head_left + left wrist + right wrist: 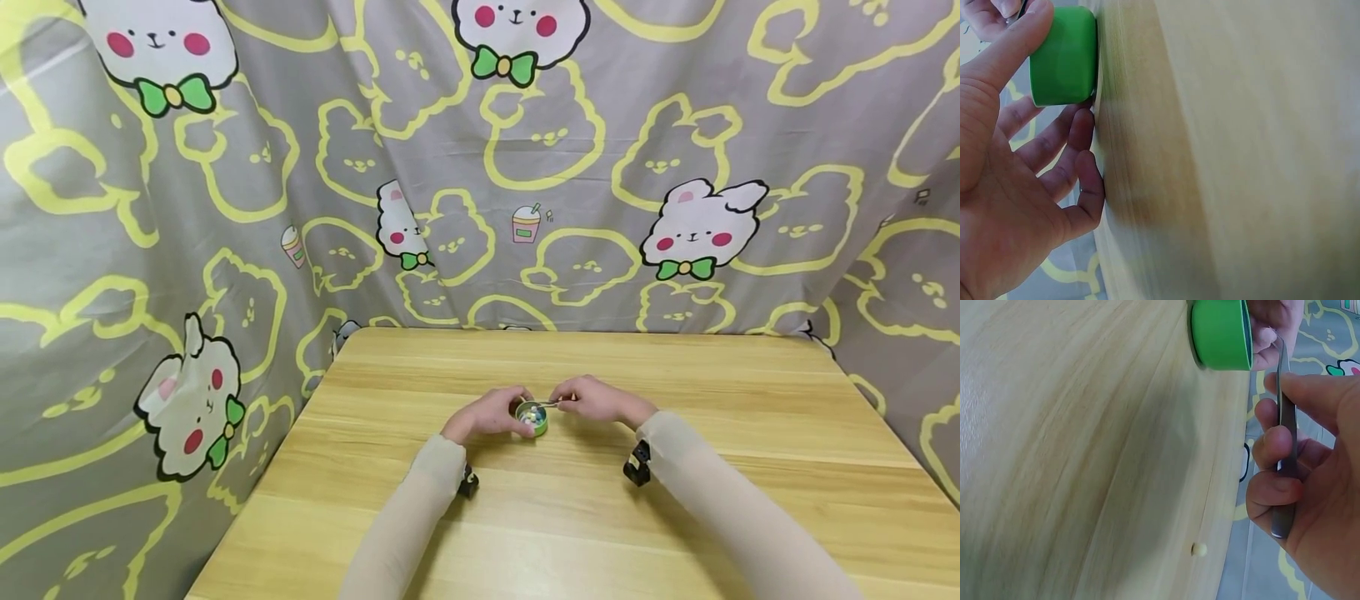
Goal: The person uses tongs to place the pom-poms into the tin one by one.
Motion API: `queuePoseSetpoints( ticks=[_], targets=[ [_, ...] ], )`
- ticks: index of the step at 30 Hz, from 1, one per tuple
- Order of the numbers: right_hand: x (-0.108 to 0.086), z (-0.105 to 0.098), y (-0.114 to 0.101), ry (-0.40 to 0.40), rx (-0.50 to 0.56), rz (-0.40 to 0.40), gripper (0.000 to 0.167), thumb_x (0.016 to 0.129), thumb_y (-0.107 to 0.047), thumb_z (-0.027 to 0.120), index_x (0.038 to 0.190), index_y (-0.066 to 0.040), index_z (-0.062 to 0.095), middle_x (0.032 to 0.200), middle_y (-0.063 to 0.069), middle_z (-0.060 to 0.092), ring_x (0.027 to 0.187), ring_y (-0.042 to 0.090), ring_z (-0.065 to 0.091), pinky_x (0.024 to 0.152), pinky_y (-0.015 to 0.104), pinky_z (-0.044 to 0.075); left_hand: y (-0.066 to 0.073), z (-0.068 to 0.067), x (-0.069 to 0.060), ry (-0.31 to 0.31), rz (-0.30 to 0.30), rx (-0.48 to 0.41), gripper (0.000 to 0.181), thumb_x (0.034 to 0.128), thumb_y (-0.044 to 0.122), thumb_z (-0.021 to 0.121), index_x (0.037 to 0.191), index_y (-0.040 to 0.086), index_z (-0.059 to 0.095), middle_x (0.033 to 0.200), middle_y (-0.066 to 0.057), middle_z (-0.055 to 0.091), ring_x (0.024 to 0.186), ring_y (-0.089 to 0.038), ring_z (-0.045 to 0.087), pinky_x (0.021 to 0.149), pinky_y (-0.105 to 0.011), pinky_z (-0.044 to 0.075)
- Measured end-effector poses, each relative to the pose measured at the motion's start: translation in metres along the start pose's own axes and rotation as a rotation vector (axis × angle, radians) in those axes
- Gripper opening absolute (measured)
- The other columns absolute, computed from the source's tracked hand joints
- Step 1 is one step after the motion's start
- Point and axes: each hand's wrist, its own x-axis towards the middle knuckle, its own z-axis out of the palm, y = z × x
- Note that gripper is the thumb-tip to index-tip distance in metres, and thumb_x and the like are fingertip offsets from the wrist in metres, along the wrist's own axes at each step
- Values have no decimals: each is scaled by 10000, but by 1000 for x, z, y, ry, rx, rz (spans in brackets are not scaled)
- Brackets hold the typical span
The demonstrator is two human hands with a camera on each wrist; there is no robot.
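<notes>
A small round green tin stands on the table, with several small pale and bluish pieces inside it. My left hand grips the tin from the left; in the left wrist view the thumb lies along the tin's green wall. Opposite it, my right hand pinches a pair of metal tweezers between thumb and curled fingers. The tweezers' tips point over the tin's rim towards the left hand. Whether the tips hold anything is too small to tell.
A tiny pale bead lies on the wooden table in the right wrist view. Behind the table hangs a grey patterned curtain. Each sleeve carries a black wrist camera.
</notes>
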Motion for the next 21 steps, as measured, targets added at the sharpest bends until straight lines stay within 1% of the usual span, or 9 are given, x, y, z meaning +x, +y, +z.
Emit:
queuePoseSetpoints(
  ticks=[2, 8, 14, 17, 21],
  targets=[
    [1, 0, 0, 4, 4, 0, 180, 936, -69, 557, 1063, -43, 682, 1047, 72, 667, 937, 188, 599, 803, 376, 474, 1, 0, 0, 1, 0, 0, 446, 763, 343, 798, 1113, 207, 558, 961, 65, 598, 872, -91, 554, 784, -270, 437],
    [0, 2, 1, 2, 19, 33, 179, 934, -92, 565, 1068, -56, 679, 1042, 46, 662, 930, 173, 588, 805, 371, 462, -1, 0, 1, 2, 7, 10, 439, 766, 341, 796, 1109, 205, 557, 955, 73, 598, 871, -82, 555, 786, -261, 437],
    [-4, 3, 6, 37, 46, 51, 177, 935, -104, 566, 1065, -69, 681, 1022, 25, 661, 899, 150, 574, 790, 359, 451, -2, 1, 0, 8, 15, 14, 431, 755, 329, 806, 1086, 204, 560, 939, 71, 608, 855, -77, 560, 785, -254, 434],
    [-8, 1, 9, 60, 88, 64, 186, 933, -102, 565, 1071, -47, 676, 998, 54, 666, 847, 139, 564, 750, 345, 451, 0, 0, -1, 7, 22, 3, 432, 755, 311, 809, 1087, 183, 562, 939, 57, 612, 853, -81, 561, 781, -256, 436],
    [-14, -3, 15, 99, 118, 86, 192, 932, -109, 570, 1082, -41, 669, 945, 57, 658, 779, 124, 532, 688, 313, 435, 2, 0, -1, 10, 28, -9, 443, 757, 288, 810, 1100, 156, 562, 940, 48, 610, 853, -86, 560, 777, -258, 439]
  ],
)
